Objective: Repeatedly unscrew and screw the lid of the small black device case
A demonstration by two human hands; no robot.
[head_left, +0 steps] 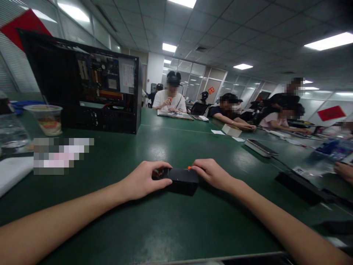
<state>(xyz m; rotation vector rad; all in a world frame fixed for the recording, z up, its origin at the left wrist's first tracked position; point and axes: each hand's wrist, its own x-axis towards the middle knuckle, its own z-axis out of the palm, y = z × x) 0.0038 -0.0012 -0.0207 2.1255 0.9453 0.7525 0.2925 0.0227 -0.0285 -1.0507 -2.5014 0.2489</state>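
A small black box (182, 180) rests on the green table (165, 224) in front of me. My left hand (147, 178) grips its left end, thumb on the near side and fingers at the far side. Something orange also shows in the gap under those fingers. At the box's far right corner, my right hand (209, 171) is closed in a pinch around a small orange piece (189, 168). Only a bit of this piece shows, so I cannot tell its kind or whether it is attached to the box.
An open computer case (110, 121) stands at the left, beside a plastic cup (46, 119). To the right lie a black block-shaped item (300, 187) and a flat silver-edged device (260, 147). A small open carton (231, 130) sits farther back. Several people work around the table.
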